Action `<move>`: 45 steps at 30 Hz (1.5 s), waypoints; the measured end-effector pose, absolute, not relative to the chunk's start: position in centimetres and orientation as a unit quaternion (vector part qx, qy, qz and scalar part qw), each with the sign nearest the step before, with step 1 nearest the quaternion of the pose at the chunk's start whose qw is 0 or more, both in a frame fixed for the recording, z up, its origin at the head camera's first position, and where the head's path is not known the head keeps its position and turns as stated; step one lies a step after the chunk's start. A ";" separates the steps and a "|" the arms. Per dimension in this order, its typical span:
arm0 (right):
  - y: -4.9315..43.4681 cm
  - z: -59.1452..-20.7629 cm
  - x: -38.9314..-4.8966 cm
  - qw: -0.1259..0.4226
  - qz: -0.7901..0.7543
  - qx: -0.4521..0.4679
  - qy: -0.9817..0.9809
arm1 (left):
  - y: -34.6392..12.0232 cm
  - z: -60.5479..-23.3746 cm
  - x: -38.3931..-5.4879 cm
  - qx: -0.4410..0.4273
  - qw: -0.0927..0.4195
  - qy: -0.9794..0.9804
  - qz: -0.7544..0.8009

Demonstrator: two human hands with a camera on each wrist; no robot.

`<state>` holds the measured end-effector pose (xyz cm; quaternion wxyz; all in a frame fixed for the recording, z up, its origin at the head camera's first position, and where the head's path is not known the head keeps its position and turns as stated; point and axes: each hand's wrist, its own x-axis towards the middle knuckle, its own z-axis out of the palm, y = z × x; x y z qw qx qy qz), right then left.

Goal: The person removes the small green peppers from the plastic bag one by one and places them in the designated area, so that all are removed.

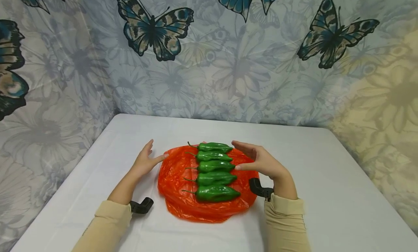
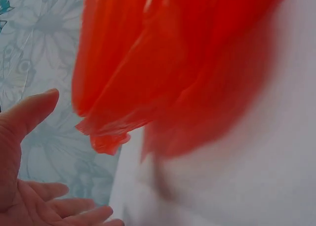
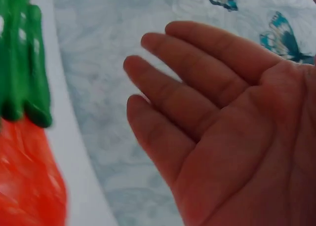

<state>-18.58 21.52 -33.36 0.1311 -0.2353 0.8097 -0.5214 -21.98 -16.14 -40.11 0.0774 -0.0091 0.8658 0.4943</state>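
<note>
Several green peppers [image 1: 217,193] lie side by side in a column, stems to the left, on a crumpled red plastic bag [image 1: 177,205]. My left hand [image 1: 144,162] is at the bag's left edge, thumb toward it and fingers spread; the left wrist view shows this hand [image 2: 47,186] holding nothing beside the red plastic [image 2: 133,73]. Over the bag's right side is my right hand [image 1: 262,162], its fingertips close to the pepper tips. In the right wrist view that hand [image 3: 232,117] shows a bare palm with fingers extended, and the peppers [image 3: 22,58] appear at the left, blurred.
Everything rests on a white-covered table [image 1: 326,179]. Behind and to the left, a wall covering [image 1: 202,74] printed with flowers and butterflies borders it. A black wrist mount [image 1: 142,206] sits at the left cuff and another black mount [image 1: 260,188] at the right.
</note>
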 end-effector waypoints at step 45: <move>18.7 -41.1 -17.3 0.259 -0.591 -0.309 0.699 | -14.3 -42.3 -21.3 0.038 0.136 0.782 0.607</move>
